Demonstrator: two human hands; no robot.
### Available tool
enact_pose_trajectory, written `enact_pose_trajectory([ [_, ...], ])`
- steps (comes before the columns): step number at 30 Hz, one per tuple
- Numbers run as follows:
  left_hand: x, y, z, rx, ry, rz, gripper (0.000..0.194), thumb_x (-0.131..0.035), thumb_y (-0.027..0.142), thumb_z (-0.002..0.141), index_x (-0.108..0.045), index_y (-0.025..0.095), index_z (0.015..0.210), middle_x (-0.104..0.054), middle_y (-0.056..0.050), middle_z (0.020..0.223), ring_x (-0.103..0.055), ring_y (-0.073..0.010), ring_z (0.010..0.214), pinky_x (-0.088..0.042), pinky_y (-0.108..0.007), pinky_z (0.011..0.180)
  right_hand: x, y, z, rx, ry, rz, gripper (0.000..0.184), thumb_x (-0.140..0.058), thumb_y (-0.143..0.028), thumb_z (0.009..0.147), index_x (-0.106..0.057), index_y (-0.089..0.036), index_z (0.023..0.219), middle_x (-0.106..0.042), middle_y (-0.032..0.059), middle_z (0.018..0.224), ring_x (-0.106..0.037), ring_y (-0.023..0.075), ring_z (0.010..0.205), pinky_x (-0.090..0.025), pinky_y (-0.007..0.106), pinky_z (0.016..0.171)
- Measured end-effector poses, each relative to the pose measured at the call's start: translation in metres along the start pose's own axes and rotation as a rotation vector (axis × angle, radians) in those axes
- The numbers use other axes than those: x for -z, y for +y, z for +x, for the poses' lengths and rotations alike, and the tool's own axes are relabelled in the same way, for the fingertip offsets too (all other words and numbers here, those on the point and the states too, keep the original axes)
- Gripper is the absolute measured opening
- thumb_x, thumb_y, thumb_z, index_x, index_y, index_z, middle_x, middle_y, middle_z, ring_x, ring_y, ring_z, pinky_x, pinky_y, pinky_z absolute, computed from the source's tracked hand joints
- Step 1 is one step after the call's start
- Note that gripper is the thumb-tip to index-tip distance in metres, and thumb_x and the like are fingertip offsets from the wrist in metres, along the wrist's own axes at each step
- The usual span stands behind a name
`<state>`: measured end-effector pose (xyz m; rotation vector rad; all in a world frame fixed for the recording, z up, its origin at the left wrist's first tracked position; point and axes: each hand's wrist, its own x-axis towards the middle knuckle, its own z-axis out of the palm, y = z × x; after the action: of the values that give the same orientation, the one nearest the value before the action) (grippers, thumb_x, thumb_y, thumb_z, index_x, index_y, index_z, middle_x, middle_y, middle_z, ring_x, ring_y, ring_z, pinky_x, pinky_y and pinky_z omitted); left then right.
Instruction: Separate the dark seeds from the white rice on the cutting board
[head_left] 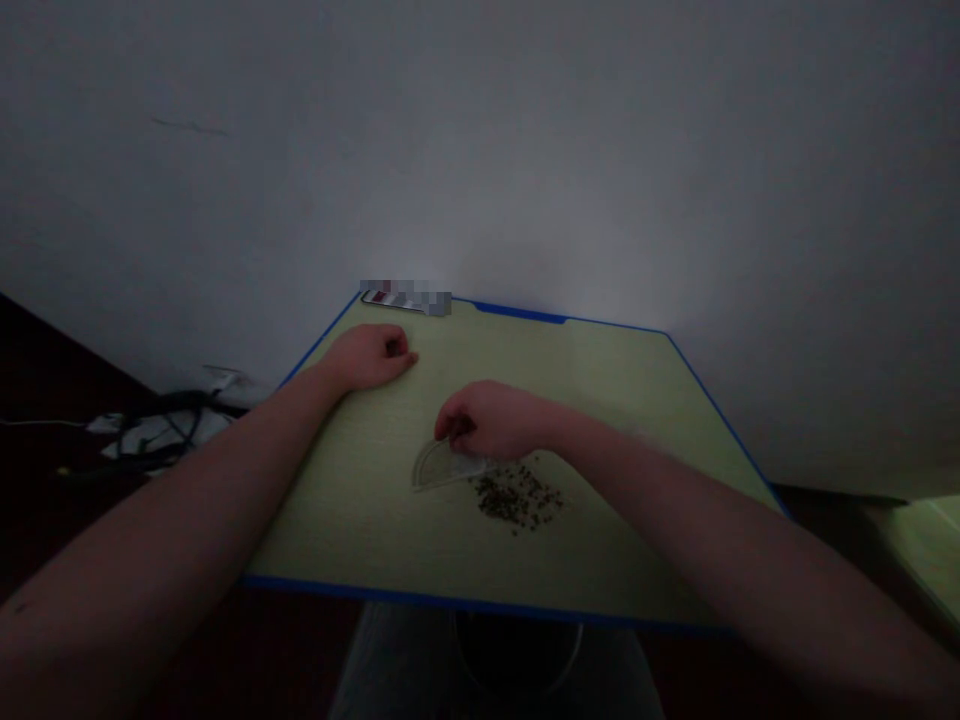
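My right hand [491, 418] pinches a clear protractor [429, 468] by its curved edge, close above the tabletop. Its straight edge faces me, and part of it is hidden under my fingers. Right beside the protractor lies a loose pile of small dark grains [517, 497], scattered more thinly toward the right. My left hand [371, 356] rests on the far left of the table with its fingers curled. Nothing shows between the left fingers.
The pale table [615, 560] has a blue rim. A phone [405, 300], partly blurred out, lies at its back left corner. Behind stands a grey wall [525, 150]. Dark cables [161, 430] lie low at left. A round dark container [517, 655] sits below the front edge.
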<state>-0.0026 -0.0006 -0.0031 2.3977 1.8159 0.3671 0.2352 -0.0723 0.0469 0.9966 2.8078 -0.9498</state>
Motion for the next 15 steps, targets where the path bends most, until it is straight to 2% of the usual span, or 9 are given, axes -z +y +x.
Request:
enact_pose_trajectory([
  [6,0.002,0.004,-0.001,0.018,-0.003,-0.003,0.040,-0.049,0.055,0.078,-0.063,0.018,0.082,-0.066,-0.007,0.076,-0.057,-0.0206,0.068,-0.036,-0.032,0.059,-0.006,-0.005,-0.019,0.033,-0.074,0.005,0.030,-0.066,-0.007,0.075,-0.075,-0.017,0.103,-0.078,0.0023,0.086,-0.069,0.0129,0.073,-0.047,0.021,0.066],
  [10,0.003,0.005,-0.001,0.022,-0.010,0.005,0.039,-0.049,0.054,0.078,-0.063,0.019,0.083,-0.067,-0.007,0.078,-0.057,-0.0205,0.069,-0.036,-0.032,0.060,-0.003,-0.010,-0.036,0.047,-0.079,-0.003,0.029,-0.065,-0.007,0.075,-0.076,-0.018,0.100,-0.077,0.0017,0.084,-0.068,0.0132,0.072,-0.047,0.021,0.065],
  [12,0.003,0.005,-0.001,0.016,-0.014,0.004,0.038,-0.049,0.054,0.078,-0.063,0.019,0.083,-0.066,-0.007,0.078,-0.057,-0.0205,0.069,-0.036,-0.032,0.061,0.002,-0.011,-0.047,0.039,-0.027,-0.010,0.030,-0.063,-0.006,0.076,-0.075,-0.018,0.101,-0.077,0.0022,0.087,-0.068,0.0140,0.074,-0.047,0.022,0.067],
  [15,0.003,0.004,-0.001,0.017,-0.019,0.006,0.040,-0.048,0.055,0.078,-0.063,0.019,0.084,-0.066,-0.007,0.078,-0.057,-0.0212,0.070,-0.037,-0.033,0.063,0.005,-0.012,-0.066,-0.053,0.130,0.037,0.029,-0.061,-0.006,0.079,-0.074,-0.018,0.102,-0.077,0.0020,0.085,-0.068,0.0138,0.074,-0.048,0.024,0.067],
])
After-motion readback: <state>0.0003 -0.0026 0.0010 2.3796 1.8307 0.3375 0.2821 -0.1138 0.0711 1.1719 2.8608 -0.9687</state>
